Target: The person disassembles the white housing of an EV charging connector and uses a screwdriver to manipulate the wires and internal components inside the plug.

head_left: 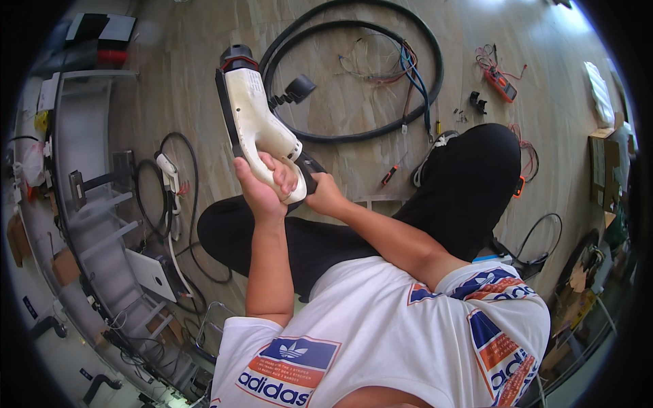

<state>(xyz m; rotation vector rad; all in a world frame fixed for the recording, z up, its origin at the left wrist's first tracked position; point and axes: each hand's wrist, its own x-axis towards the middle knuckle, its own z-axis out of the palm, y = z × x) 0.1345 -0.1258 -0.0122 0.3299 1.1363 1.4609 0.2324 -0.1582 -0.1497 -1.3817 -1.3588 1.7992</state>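
I hold a white electric-vehicle charging connector [250,109] with a black nose and a dark strip along one side. My left hand [262,186] wraps around its loop-shaped handle, with fingers through the opening. At the handle's lower end my right hand [326,196] grips a dark part [308,168]; whether this is the cable or a piece of the housing I cannot tell. A black round cap [300,88] dangles from a coiled cord beside the connector. Behind it, a thick black cable [438,61] lies looped on the floor, its stripped end showing several coloured wires [403,58].
An orange-handled screwdriver [390,175], a black clip-like part [478,102], small screws [460,117] and a red multimeter [502,85] lie on the floor. A second white charging connector [168,171] with its cable is at left, near a metal ladder-like frame [99,204]. A cardboard box [604,168] stands right.
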